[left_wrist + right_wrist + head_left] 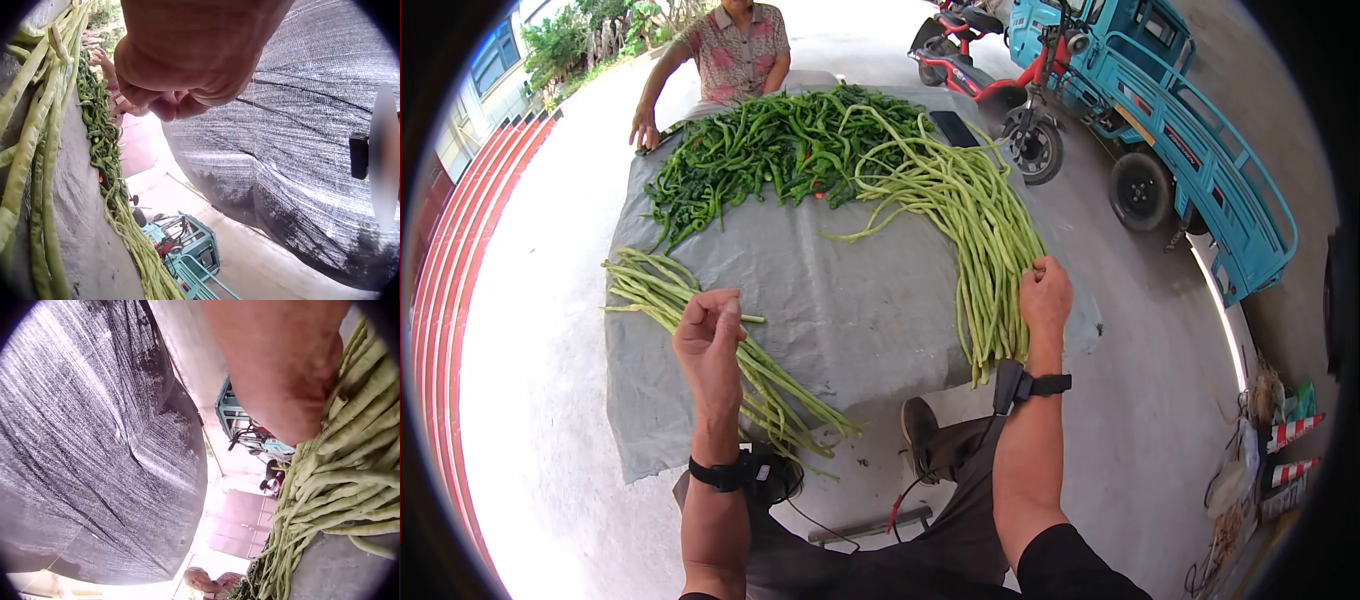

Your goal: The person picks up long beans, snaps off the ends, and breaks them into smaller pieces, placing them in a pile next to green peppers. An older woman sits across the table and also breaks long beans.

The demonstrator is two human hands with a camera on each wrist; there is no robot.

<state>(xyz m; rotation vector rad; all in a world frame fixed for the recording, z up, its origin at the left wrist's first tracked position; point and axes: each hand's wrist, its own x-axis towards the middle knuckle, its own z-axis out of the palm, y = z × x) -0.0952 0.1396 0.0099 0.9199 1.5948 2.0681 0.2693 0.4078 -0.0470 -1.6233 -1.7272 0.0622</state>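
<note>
In the head view my left hand (pixel 712 335) is above a loose bundle of long green beans (pixel 785 385) at the left of the sheet. Its fingers are curled and its thumb is against the forefinger; the left wrist view shows nothing between them. At the right edge of a larger pile of long beans (pixel 985 240), my right hand (pixel 1045 295) pinches at a bean with curled fingers. In the right wrist view these fingertips are hidden behind the hand (pixel 284 369), right beside the beans (pixel 350 481).
A heap of green peppers (pixel 770 150) covers the far side of the grey sheet (pixel 840 290). Near it lies a dark phone (pixel 953 128). Across the table stands another person (pixel 735 55), one hand on the sheet's corner. A red scooter (pixel 1000 85) and a blue cargo tricycle (pixel 1180 120) are parked at right.
</note>
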